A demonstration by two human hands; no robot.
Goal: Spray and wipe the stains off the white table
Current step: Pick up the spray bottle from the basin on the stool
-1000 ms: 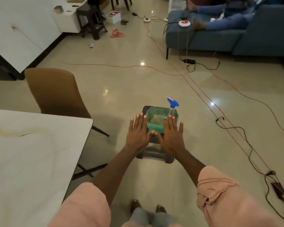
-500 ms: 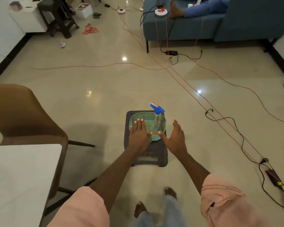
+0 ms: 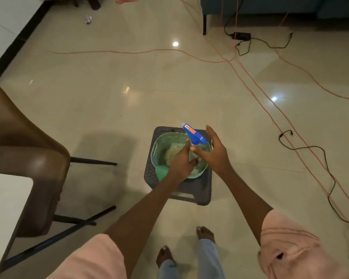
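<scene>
Right now both hands are over a green basket (image 3: 157, 147) that sits on a dark stool (image 3: 197, 190) on the floor. The spray bottle (image 3: 194, 135) stands upright in the basket, its long axis vertical, with the blue trigger head at the top and its nozzle pointing up and to the left in the view.

The right hand (image 3: 214, 152) is just beside the bottle on its right, fingers straight and spread apart, the thumb reaching toward the clear neck under the trigger head; it does not yet grip anything. The left hand (image 3: 181, 162) reaches down into the basket from the bottle's left, toward a pale cloth (image 3: 172, 151) lying at the bottom. Its fingers are hidden behind its back, so I cannot tell whether they have caught the cloth.

Judging by this, the right hand is the nearer 1 for the bottle and needs only to wrap around the neck and lift straight up. The white counter (image 3: 6, 208) is well apart, at the lower left, behind a brown chair (image 3: 24, 158).
</scene>
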